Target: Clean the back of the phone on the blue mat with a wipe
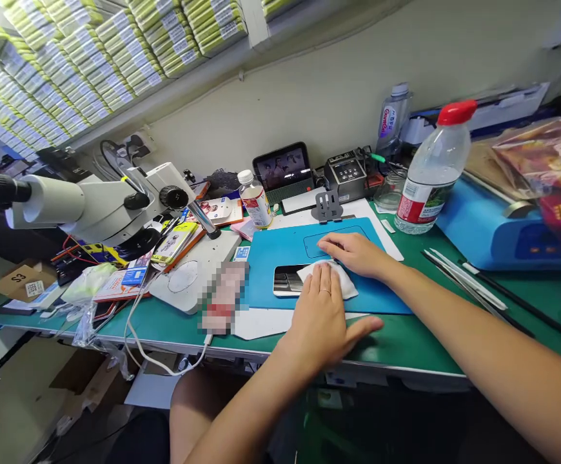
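Phone (287, 281) lies on the blue mat (271, 251), left end bare; the left hand (319, 316), fingers flat and thumb spread, presses a white cloth (349, 287) over its right part. Just beyond, the right hand (358, 252) curls loosely, its hold unclear to me. Wiping looks under way, unfinished.

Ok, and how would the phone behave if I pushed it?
The phone would probably feel slippery, since its face looks glossy and reflective. It seems unlikely to roll or tip, lying flat on the mat. It's likely stiff too, given its straight-edged slab shape.
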`<state>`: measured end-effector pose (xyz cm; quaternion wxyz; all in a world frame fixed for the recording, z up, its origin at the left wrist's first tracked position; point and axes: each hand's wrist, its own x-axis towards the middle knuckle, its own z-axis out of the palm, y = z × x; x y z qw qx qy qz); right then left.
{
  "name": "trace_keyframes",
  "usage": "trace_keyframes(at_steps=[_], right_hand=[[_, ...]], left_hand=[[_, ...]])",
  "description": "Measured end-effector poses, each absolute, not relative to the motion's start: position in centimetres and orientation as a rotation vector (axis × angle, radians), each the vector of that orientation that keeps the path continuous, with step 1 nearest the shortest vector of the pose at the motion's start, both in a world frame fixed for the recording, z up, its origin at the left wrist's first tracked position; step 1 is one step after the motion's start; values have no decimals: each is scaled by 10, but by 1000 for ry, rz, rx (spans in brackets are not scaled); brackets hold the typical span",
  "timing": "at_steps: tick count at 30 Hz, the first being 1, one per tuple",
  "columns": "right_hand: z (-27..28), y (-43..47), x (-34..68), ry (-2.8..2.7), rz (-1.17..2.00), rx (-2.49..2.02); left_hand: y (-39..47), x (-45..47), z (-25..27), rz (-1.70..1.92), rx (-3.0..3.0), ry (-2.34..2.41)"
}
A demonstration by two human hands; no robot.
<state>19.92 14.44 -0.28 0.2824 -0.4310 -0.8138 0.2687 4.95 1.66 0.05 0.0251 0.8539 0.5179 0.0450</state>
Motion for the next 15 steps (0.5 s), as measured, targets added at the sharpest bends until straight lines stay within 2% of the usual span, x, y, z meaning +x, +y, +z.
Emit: trace_keyframes(at_steps=[4,8,15], right_hand=[[-2,144,200,-2161,699,-1164],[-1,144,200,-2161,668,-1182],[-1,146,198,-2208,660,-1213]], left_hand=[[37,59,1,236,2632,1625],[15,48,-3,322,2579,1638],[27,30,-1,299,2571,1658]])
